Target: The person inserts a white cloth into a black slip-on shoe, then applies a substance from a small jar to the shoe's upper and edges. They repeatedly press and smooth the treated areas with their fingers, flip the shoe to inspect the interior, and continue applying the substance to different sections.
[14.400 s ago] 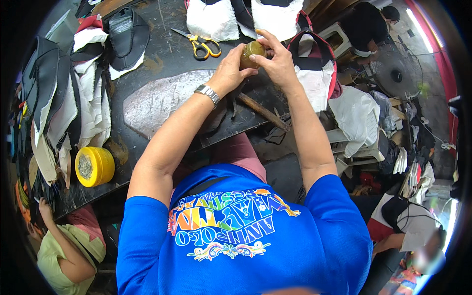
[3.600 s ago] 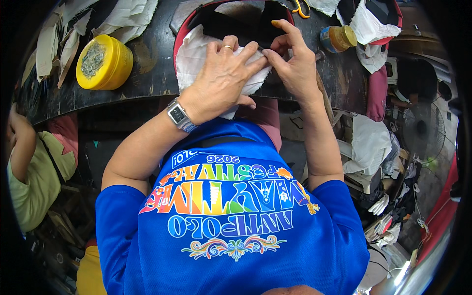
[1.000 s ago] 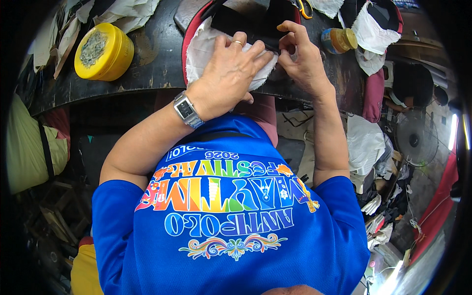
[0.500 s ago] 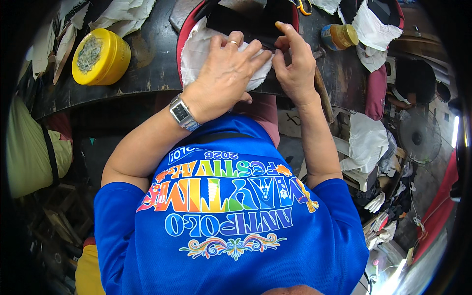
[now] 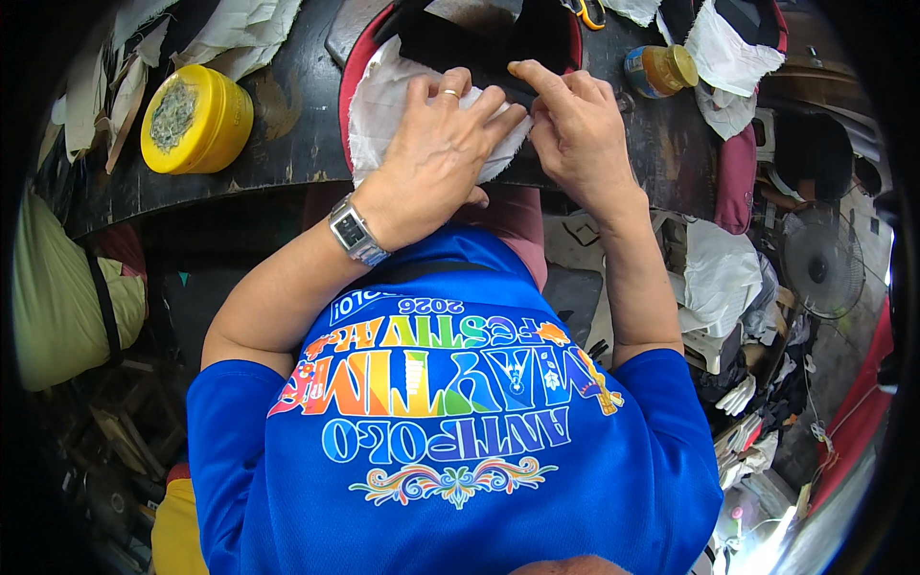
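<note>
My left hand (image 5: 436,144), with a ring and a wristwatch, lies over a piece of white cloth (image 5: 379,101) with frayed edges. Its fingers are bent onto the cloth and the thumb shows below its near edge. Under the cloth is a black curved piece with a red border (image 5: 356,67); its kind I cannot make out. Close by on the right is my right hand (image 5: 580,125), index finger stretched over the black piece and thumb drawn in towards the curled fingers. Whatever sits between them is hidden.
On the dark worktable (image 5: 297,144) stand a yellow tub (image 5: 225,120) with greyish fibres on its lid and a glass jar (image 5: 656,72) with a yellow lid. Orange-handled scissors (image 5: 591,11) lie at the back. White cloth scraps (image 5: 728,53) lie right; a fan (image 5: 822,266) stands beyond.
My right hand has turned and shifted slightly, its index finger now pointing left over the black piece. A wooden handle beside the right wrist is now covered. The left hand stays on the cloth.
</note>
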Tool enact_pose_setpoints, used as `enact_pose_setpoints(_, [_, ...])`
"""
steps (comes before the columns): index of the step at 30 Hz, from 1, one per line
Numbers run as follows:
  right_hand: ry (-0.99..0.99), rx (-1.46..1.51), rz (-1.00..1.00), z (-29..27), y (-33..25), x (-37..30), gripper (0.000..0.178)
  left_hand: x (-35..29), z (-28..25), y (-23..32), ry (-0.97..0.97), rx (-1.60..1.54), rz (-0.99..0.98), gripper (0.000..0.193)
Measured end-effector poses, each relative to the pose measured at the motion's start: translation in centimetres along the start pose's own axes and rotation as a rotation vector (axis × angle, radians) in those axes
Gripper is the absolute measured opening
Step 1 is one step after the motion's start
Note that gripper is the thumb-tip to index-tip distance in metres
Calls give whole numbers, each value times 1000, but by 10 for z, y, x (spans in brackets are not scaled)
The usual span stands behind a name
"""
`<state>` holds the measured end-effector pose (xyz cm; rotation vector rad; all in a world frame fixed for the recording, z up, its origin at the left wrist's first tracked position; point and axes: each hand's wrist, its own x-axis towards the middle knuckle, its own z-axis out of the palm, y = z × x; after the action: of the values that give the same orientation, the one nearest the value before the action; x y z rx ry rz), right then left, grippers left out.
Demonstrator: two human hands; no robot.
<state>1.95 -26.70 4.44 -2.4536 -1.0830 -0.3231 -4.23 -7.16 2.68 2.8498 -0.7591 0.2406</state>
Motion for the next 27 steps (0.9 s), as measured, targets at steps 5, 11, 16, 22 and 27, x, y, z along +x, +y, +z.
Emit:
enact_pose_setpoints(5, [124,263,4,17,-2,8,60,-3,3,1,20,-37,7,92])
enact_pose_setpoints(11, [82,475,294,32,-4,0,66,-5,2,0,47,-146,-13,93])
enact_pose_setpoints(16, [88,460,227,30,-6,-6,67,-4,-4,2,8,-159,-6,87])
enact_pose_setpoints(22, [81,315,-11,26,-7,-26,60,-14,-12,-1,-8,-309,90,68])
enact_pose_setpoints(27, [-8,214,-30,24,-7,-35,68,-4,-23,-30,-2,-704,-23,49])
